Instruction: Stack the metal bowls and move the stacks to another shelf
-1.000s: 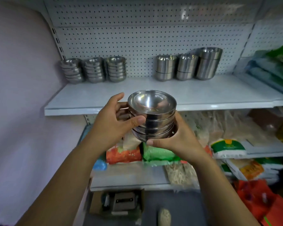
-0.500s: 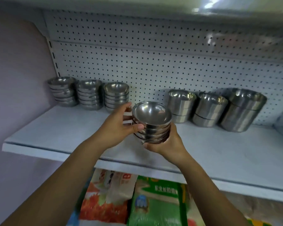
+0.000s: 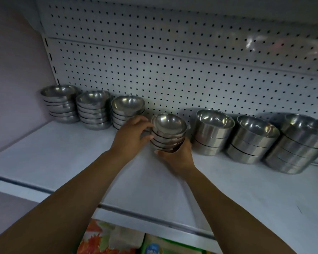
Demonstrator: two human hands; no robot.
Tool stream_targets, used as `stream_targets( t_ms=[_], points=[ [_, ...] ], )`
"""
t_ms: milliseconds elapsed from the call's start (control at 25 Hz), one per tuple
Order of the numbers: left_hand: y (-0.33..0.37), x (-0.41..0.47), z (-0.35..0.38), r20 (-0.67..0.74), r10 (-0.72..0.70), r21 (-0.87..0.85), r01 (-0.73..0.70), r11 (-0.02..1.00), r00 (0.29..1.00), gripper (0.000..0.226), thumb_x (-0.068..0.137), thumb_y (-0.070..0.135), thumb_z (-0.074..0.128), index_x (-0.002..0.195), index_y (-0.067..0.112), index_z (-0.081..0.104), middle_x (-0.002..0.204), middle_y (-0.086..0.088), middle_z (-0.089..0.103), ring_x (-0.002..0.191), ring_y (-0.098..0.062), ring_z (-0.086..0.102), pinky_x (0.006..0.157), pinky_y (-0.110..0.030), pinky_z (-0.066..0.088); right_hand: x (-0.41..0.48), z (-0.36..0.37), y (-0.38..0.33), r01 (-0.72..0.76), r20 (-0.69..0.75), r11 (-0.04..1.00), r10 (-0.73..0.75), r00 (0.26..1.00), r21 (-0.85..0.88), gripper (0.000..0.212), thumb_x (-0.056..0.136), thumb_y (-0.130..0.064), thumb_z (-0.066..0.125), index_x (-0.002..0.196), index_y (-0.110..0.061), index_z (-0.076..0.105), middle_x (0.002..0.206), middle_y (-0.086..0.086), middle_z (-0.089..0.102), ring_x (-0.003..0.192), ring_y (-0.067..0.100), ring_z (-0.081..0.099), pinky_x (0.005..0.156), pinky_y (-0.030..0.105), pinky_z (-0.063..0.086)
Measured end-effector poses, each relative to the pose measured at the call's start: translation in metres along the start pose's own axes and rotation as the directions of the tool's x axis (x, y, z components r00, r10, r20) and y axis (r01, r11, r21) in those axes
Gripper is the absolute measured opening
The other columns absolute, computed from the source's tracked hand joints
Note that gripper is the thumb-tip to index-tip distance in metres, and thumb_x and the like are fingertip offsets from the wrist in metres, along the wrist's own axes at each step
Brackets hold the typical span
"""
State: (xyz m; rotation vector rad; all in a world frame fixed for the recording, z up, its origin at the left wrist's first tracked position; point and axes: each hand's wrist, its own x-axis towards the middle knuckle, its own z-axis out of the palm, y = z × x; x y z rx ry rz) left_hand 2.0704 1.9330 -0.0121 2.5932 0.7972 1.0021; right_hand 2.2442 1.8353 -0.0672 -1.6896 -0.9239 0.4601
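Note:
Both my hands hold a stack of small metal bowls (image 3: 168, 132) near the back of the white shelf (image 3: 62, 162). My left hand (image 3: 131, 137) grips its left side and my right hand (image 3: 178, 155) cups its base and right side. Whether the stack touches the shelf I cannot tell. To its left stand three similar stacks of small bowls (image 3: 126, 110), (image 3: 93, 110), (image 3: 60, 103) in a row against the pegboard. To its right stand three stacks of taller straight-sided metal bowls (image 3: 212, 132), (image 3: 253, 139), (image 3: 299, 143).
The perforated white pegboard (image 3: 173, 70) backs the shelf, and a purple wall (image 3: 13, 79) closes the left side. Colourful packaged goods (image 3: 108, 239) lie on the shelf below. Open shelf surface spreads in front of the stacks.
My hands carried the bowl stack up from below shelf level and back toward the pegboard, into the gap between the small-bowl stacks and the taller ones. The view moved closer.

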Motion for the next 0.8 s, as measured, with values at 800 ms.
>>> stream_targets(
  t_ms=[800],
  points=[
    [-0.024, -0.007, -0.039, 0.264, -0.102, 0.020, 0.100, 0.995, 0.959, 0.068, 0.098, 0.041, 0.069, 0.157, 0.019, 0.043, 0.159, -0.006, 0.047, 0.145, -0.024, 0.046, 0.117, -0.039, 0.039, 0.032, -0.018, -0.038, -0.152, 0.030, 0.881, 0.184, 0.982, -0.447, 0.106, 0.068, -0.037, 0.097, 0.147, -0.006, 0.033, 0.143, 0.009, 0.057, 0.133, 0.030, 0.056, 0.104, 0.033, 0.049]
  ],
)
